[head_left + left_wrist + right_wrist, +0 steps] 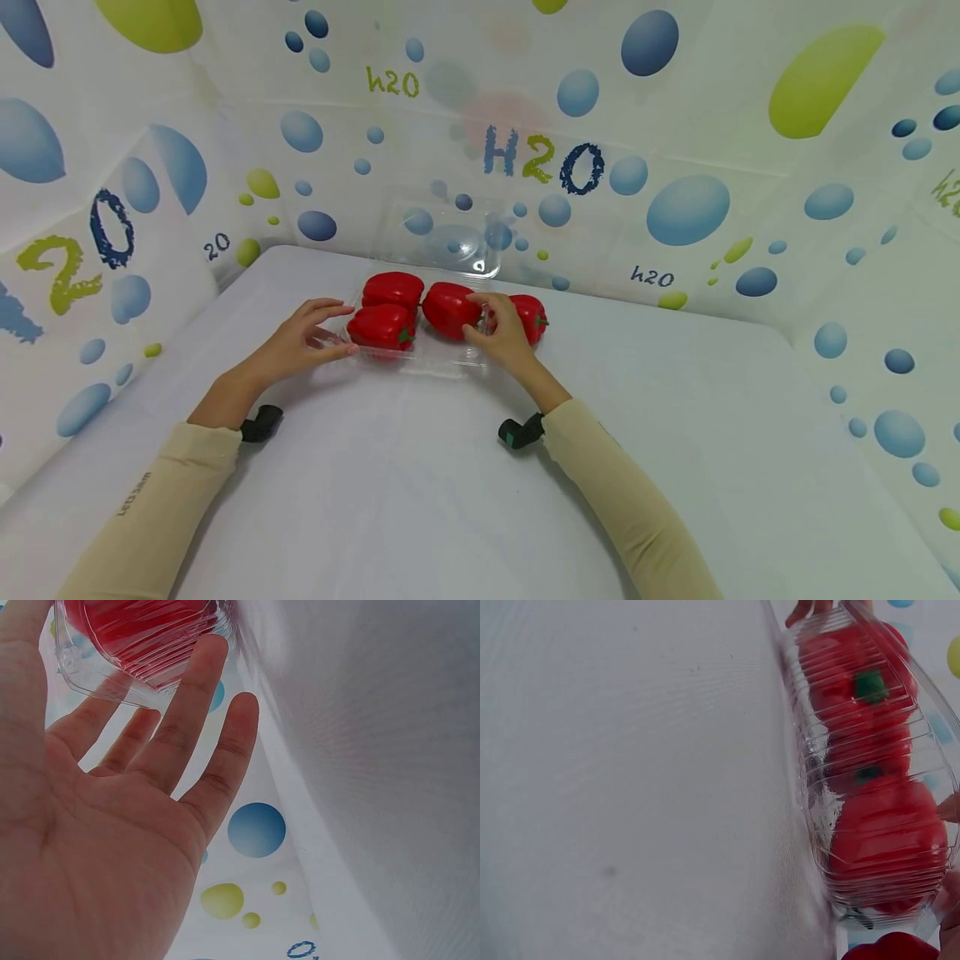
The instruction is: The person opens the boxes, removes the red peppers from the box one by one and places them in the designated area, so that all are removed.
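Observation:
A clear plastic clamshell box (442,364) lies with its lid (442,233) raised at the back. Two red bell peppers, a rear one (392,289) and a front one (381,325), sit in its left half. My right hand (506,333) pinches a third bell pepper (448,310) between thumb and fingers in the right half. Another bell pepper (531,318) lies outside, just right of the box and partly behind that hand. At the box's left end is my left hand (296,342), fingers loosely extended beside the ribbed wall (161,664).
A white cloth (405,483) covers the table. Behind it and at both sides hangs a curtain (465,83) printed with coloured drops. Black wrist cameras, left (262,423) and right (520,432), project below the hands.

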Demonstrator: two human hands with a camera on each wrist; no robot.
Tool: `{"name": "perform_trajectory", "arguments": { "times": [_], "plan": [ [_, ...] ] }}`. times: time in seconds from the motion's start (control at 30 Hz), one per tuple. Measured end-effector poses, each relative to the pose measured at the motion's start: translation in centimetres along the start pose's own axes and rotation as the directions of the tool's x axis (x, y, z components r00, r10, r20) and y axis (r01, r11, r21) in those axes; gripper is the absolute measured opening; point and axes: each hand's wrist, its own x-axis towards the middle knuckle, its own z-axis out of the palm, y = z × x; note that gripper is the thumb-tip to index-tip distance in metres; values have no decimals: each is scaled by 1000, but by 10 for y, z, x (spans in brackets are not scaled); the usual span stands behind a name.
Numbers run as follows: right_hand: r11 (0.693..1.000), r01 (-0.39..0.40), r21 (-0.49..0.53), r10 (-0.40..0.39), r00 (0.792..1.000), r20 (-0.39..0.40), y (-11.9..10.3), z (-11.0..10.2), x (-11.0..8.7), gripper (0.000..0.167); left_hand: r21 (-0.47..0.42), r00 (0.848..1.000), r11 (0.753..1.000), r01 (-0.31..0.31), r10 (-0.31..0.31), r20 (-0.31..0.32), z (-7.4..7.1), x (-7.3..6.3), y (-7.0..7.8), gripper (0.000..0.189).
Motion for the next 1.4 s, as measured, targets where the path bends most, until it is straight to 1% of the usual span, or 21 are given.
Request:
{"name": "perform_trajectory", "arguments": {
  "times": [0.27, 0.53, 0.77, 0.87, 1.03, 1.23, 1.4],
  "plan": [
    [1000, 2, -23, -2, 1000, 9, 0, 1, 0, 49, 22, 1000, 1000, 17, -17, -3, 1, 3, -2, 66],
    [999, -1, -32, 2, 1000, 31, 0, 1, 1, 48, 0, 1000, 1000, 10, -10, 6, 0, 0, 2, 65],
    [994, -65, -84, 69, 997, 37, -4, 2, 2, 47, 6, 1000, 1000, 20, -20, 7, 0, 0, 3, 65],
    [994, -75, -83, 78, 997, 29, -5, 3, 2, 43, 7, 1000, 1000, 19, -19, 9, 0, 0, 3, 65],
    [997, -53, -54, 54, 998, 26, -5, 5, 2, 36, 2, 1000, 1000, 15, -15, 10, 0, -1, 3, 65],
    [998, -43, -53, 45, 998, 42, -5, 6, 3, 32, 6, 1000, 1000, 12, -12, 12, 0, -1, 2, 65],
    [997, -55, -49, 58, 996, 65, -6, 4, 4, 35, 7, 1000, 1000, 5, -5, 8, 0, -1, 1, 65]
  ]
}}
